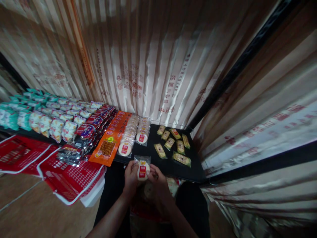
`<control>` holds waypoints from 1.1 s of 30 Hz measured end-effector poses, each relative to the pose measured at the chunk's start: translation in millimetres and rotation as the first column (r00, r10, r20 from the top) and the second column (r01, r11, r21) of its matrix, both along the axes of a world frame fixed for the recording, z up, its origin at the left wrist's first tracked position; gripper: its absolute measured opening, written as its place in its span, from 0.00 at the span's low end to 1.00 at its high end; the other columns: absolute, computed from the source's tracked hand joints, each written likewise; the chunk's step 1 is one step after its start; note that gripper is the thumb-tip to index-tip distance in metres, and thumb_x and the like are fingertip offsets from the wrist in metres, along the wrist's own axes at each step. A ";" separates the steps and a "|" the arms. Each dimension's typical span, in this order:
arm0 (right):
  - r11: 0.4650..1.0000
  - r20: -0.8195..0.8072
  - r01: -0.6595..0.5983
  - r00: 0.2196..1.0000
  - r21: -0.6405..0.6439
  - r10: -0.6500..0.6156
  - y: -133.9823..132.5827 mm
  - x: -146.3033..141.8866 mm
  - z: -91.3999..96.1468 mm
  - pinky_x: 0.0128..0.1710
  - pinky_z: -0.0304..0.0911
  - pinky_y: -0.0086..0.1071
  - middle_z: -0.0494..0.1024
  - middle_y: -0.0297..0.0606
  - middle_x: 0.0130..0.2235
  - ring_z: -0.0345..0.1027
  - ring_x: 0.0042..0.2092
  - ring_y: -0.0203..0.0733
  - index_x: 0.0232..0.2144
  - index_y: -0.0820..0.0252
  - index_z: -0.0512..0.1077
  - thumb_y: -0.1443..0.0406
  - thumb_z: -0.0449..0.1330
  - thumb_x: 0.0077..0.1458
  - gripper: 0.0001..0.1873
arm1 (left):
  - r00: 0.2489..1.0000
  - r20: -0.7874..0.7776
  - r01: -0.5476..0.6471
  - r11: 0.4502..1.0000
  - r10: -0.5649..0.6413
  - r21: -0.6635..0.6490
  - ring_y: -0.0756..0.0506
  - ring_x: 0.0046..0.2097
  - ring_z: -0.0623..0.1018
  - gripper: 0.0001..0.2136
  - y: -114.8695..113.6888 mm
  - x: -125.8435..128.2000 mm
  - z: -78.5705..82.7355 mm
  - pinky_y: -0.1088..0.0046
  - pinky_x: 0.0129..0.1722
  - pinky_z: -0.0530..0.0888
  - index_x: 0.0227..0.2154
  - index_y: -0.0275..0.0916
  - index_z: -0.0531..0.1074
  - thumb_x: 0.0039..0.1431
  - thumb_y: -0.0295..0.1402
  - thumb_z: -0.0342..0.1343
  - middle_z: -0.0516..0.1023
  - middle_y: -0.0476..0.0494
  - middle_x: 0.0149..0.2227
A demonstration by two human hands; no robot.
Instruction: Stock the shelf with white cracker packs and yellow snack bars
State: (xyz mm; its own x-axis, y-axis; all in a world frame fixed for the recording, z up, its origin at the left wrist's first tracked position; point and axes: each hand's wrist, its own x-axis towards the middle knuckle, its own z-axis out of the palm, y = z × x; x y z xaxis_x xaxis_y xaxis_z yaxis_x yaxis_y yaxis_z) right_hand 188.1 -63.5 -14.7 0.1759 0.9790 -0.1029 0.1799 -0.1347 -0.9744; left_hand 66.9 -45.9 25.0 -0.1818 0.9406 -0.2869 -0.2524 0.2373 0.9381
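Note:
Both hands hold one clear packet with a round pale cake and a red label [142, 168], just in front of the black table's near edge [195, 172]. My left hand [130, 178] grips its left side, fingers curled round it. My right hand [158, 181] pinches its right side. Beyond the packet, two rows of the same round cake packets [135, 132] lie overlapped on the table. Several small yellow snack packets [173, 143] are spread to the right of them. More packets show dimly under my hands, in my lap.
Left of the cake rows lie orange packets [111, 140], dark red-and-blue packets [91, 127], white-and-yellow packets [59, 125] and teal packets [15, 115]. Red printed bags [69, 175] overhang the table's front left. Striped satin curtains [148, 66] close the back and right.

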 end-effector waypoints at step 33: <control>0.987 0.574 0.113 0.804 0.111 -0.157 129.2 -12.1 10.3 0.34 0.64 0.29 0.75 0.42 0.32 0.70 0.31 0.39 0.32 0.63 0.72 0.62 0.54 0.51 0.11 | 0.262 -0.965 0.480 0.869 -0.017 0.115 0.40 0.64 0.50 0.26 74.7 17.0 -48.3 0.60 0.62 0.55 0.57 0.23 0.56 0.53 0.21 0.39 0.53 0.29 0.62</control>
State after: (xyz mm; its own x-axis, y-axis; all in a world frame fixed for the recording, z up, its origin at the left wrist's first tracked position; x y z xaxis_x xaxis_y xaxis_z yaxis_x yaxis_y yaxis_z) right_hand 176.0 65.8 -4.3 0.3124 0.9415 0.1264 0.6984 -0.1374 -0.7024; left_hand 83.9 28.8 -23.2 0.1640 0.9624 0.2163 0.8330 -0.2526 0.4922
